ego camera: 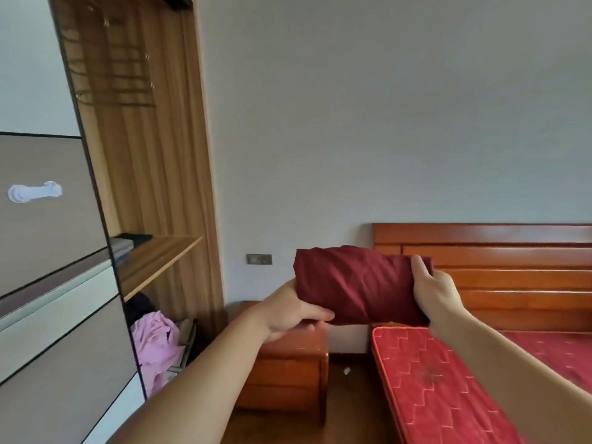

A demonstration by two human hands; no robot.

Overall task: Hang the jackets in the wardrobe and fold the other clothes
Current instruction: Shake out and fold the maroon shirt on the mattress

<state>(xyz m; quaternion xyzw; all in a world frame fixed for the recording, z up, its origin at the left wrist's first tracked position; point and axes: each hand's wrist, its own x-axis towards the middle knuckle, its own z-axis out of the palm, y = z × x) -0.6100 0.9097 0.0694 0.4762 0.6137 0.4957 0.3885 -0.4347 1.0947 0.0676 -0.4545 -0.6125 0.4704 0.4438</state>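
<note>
Place: a bedroom in a home.
Bed: red patterned mattress against a wooden headboard.
Beside it: a wooden nightstand near the plain wall.
Storage: an open wardrobe with a shelf, folded clothes on it, and pink clothing below.
</note>
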